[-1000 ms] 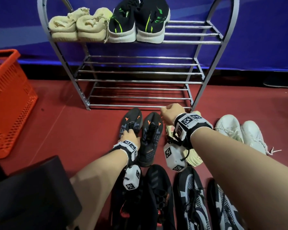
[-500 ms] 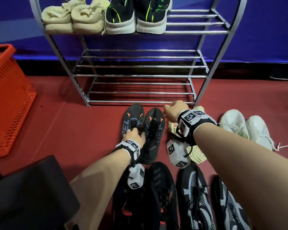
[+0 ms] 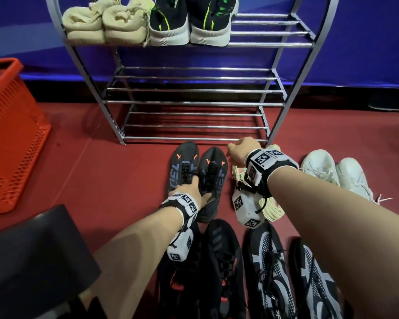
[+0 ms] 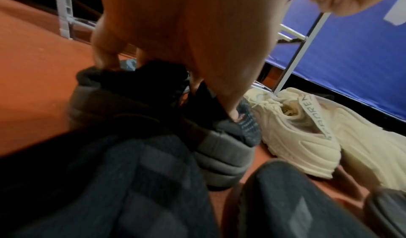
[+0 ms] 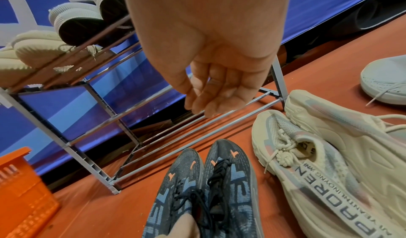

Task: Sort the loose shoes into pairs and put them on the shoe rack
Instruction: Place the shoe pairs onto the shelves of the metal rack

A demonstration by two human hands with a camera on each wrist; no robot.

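A pair of dark grey knit shoes (image 3: 213, 166) with orange marks lies side by side on the red floor, in front of the metal shoe rack (image 3: 194, 103). My left hand (image 3: 189, 189) grips both by their collars; in the left wrist view its fingers (image 4: 222, 92) reach into the openings of the grey pair (image 4: 219, 155). My right hand (image 3: 240, 153) hovers near the rack's bottom right corner, and the right wrist view shows its fingers (image 5: 208, 92) loosely curled and holding nothing. The rack's top shelf holds a cream pair (image 3: 106, 21) and a black-and-green pair (image 3: 189, 21).
Cream sneakers (image 3: 272, 208) lie under my right wrist, with white sneakers (image 3: 332, 171) to their right. Nearest me are black shoes with red (image 3: 217, 261) and black-and-white knit shoes (image 3: 272, 272). An orange basket (image 3: 9, 134) stands left; a black object (image 3: 32, 261) sits bottom left.
My left hand has slid a little further forward over the grey pair's collars and closed on them. My right hand stays in about the same place.
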